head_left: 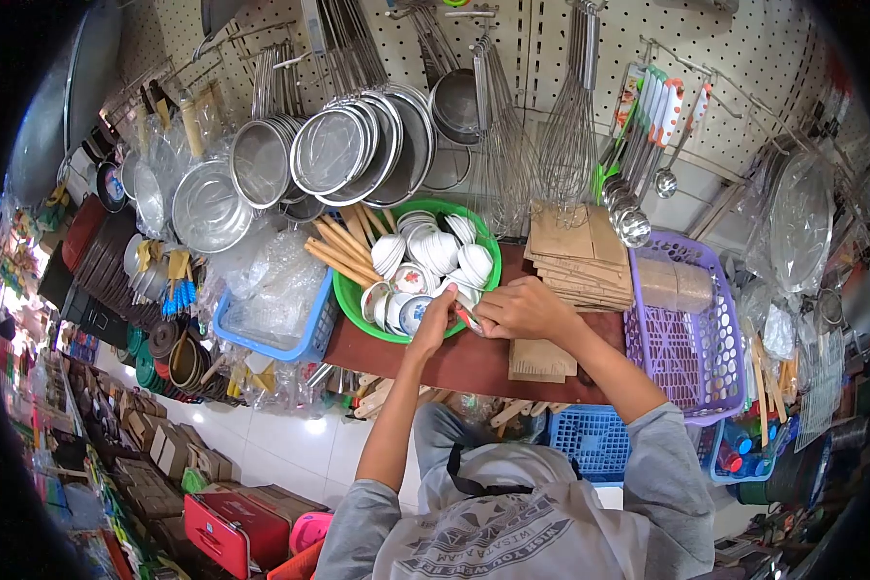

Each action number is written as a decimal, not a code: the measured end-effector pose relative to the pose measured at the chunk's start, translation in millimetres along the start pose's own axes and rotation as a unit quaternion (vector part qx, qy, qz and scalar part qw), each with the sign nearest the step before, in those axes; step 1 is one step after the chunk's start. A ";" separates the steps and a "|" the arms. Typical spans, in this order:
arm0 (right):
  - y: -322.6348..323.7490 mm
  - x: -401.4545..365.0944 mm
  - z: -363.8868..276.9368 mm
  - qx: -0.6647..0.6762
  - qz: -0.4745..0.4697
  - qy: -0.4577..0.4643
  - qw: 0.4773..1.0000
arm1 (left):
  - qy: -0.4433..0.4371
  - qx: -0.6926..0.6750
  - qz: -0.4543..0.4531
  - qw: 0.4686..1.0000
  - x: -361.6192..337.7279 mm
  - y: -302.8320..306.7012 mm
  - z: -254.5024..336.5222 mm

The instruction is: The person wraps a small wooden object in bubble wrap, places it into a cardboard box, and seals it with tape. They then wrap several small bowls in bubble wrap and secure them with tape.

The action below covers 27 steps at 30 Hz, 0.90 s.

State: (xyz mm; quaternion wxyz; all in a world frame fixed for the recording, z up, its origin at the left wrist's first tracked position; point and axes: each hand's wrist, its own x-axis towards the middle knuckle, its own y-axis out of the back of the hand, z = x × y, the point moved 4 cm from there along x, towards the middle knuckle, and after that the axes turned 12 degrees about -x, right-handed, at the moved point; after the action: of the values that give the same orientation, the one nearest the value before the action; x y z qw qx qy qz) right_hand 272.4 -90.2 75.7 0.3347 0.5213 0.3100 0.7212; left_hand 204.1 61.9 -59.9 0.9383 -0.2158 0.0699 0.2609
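My left hand (438, 317) and my right hand (524, 311) meet at the front right rim of a green basin (498, 253). Between their closed fingers is a small red-and-white item (470, 321); its kind is mostly hidden by the fingers. In the basin lie several white bowls (433, 253), some stacked, some with red or blue printed patterns. Wooden handles (343, 249) lean over the basin's left side. Right of my right hand are stacked brown paper packets (582, 259), and a flat piece of brown paper (541, 360) lies nearer me.
The brown table (435, 363) holds the basin. On its left stands a blue basket (311, 333) of plastic-wrapped goods, on its right a purple basket (662, 362). Strainers (333, 150) and whisks (568, 145) hang low from the pegboard (541, 48). Below is another blue basket (590, 440).
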 end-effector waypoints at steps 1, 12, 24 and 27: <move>-0.3 -0.1 -0.5 0.000 0.001 0.001 1.000 | 0.004 -0.006 0.002 1.000 0.0 0.0 -0.9; -2.5 -4.1 -6.9 0.012 0.008 -0.030 0.999 | -0.001 -0.025 -0.045 0.999 0.5 5.8 1.2; 32.5 -1.8 -13.6 0.078 -0.029 -0.117 0.990 | -0.068 0.003 -0.027 0.997 -1.4 5.8 -3.0; 52.0 -0.8 -19.6 0.109 -0.026 -0.151 0.982 | -0.129 0.072 -0.034 0.988 -18.5 3.2 2.0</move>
State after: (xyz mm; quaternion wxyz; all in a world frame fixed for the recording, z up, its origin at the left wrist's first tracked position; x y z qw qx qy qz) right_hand 245.6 -123.1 111.5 0.3378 0.6492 0.3463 0.5869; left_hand 186.7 56.8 -54.8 0.9608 -0.1147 -0.0407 0.2490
